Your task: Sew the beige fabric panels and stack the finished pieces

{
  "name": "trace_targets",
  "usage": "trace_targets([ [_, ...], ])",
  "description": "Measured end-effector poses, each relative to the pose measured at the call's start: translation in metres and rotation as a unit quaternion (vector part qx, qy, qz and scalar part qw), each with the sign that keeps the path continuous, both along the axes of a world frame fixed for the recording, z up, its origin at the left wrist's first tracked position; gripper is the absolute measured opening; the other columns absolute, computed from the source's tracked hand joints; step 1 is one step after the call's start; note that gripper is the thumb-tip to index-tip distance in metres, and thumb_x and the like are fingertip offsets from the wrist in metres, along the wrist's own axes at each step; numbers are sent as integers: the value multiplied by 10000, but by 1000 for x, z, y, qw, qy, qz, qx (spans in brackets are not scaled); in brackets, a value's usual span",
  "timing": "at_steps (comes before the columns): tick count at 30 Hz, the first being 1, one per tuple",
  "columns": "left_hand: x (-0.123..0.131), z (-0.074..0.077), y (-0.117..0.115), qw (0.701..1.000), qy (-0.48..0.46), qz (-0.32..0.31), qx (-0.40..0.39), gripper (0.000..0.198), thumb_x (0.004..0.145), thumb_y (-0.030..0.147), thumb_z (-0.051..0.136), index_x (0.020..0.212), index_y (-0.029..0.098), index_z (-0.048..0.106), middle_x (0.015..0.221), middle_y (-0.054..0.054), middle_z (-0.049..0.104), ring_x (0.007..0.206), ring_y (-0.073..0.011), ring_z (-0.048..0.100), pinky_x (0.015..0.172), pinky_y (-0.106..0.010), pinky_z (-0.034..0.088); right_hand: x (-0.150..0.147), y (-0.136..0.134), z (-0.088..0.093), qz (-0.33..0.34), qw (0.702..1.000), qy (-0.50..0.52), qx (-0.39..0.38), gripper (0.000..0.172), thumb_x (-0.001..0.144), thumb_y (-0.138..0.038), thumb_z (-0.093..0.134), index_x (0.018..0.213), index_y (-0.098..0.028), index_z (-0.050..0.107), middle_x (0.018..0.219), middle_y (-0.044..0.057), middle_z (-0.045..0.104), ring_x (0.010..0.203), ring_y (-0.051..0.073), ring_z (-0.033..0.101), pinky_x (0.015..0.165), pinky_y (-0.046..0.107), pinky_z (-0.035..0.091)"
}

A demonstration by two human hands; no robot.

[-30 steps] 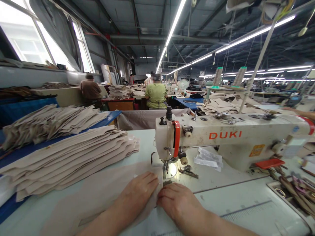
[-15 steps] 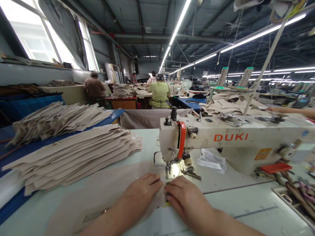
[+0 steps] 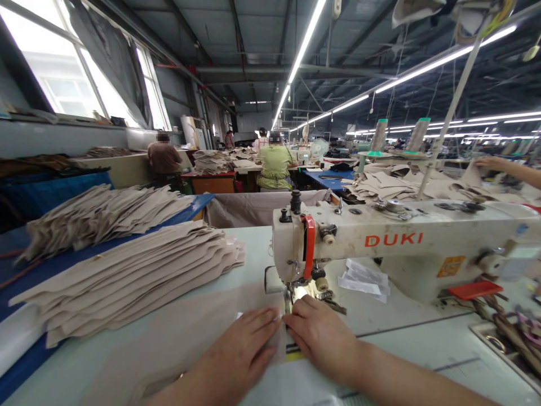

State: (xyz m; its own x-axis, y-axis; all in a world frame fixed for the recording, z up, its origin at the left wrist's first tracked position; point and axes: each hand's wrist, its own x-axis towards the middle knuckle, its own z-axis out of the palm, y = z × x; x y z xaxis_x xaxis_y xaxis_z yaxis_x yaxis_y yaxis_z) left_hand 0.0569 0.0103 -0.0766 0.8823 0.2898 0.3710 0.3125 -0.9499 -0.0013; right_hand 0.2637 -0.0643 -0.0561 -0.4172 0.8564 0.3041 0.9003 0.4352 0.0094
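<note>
Factory sewing table (image 3: 422, 344) is carrying a beige fabric panel (image 3: 177, 338) near its front edge, right at the needle of the DUKI machine (image 3: 389, 239). Left hand (image 3: 243, 352) and right hand (image 3: 323, 335) are pressing it flat, unclenched, fingertips pretty much touching.

cloth (image 3: 169, 344): we see plain light beige with no pattern, near us.
stack of cut pieces (image 3: 127, 276): we see the same plain beige, on the left.
board (image 3: 192, 202): we see bright blue under the stack.
table (image 3: 422, 349): we see a very pale green-white.
sewing machine (image 3: 422, 225): we see cream white with orange-red letters.
guard (image 3: 309, 242): we see red-orange on the machine's left end.
tray (image 3: 475, 289): we see red-orange, on the right.
sticker (image 3: 449, 265): we see yellow-orange.
thread cones (image 3: 379, 135): we see grey-green, far right.
far shirt (image 3: 273, 163): we see yellow-green.
left shirt (image 3: 163, 158): we see brown, far left.
</note>
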Motion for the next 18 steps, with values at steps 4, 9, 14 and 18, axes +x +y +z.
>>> trace_targets([
  [4, 6, -3, -5, 1000, 11, 16, 5, 420, 903, 240, 537, 1315, 158, 540, 1310, -107, 606, 1153, -242, 610, 979, -413, 502, 8, 1, 2, 31, 999, -23, 4, 109, 910, -142, 557, 862, -150, 655, 809, 45, 633, 807, 192, 550, 786, 289, 437],
  [9, 22, -9, -4, 1000, -13, 15, 10, 394, 910, 254, 513, 1290, 166, 560, 1287, -111, 622, 1128, -251, 625, 969, -427, 509, 19, 2, -3, 20, 999, 3, 29, 126, 915, -137, 554, 846, -155, 657, 800, 45, 637, 801, 183, 553, 774, 279, 438],
  [14, 29, -11, 2, 999, -29, 6, 24, 378, 921, 251, 489, 1282, 161, 555, 1284, -103, 626, 1137, -235, 620, 981, -403, 503, 25, 5, -13, -15, 999, 33, 34, 132, 934, -163, 533, 901, -174, 660, 830, 43, 627, 796, 183, 545, 744, 280, 434],
  [18, 31, -10, 5, 999, -29, 3, 21, 385, 942, 271, 471, 1306, 160, 529, 1292, -99, 621, 1149, -226, 612, 973, -391, 513, 25, 7, -15, -25, 999, 27, 37, 146, 942, -169, 524, 886, -175, 659, 803, 37, 616, 743, 174, 525, 735, 281, 424],
])
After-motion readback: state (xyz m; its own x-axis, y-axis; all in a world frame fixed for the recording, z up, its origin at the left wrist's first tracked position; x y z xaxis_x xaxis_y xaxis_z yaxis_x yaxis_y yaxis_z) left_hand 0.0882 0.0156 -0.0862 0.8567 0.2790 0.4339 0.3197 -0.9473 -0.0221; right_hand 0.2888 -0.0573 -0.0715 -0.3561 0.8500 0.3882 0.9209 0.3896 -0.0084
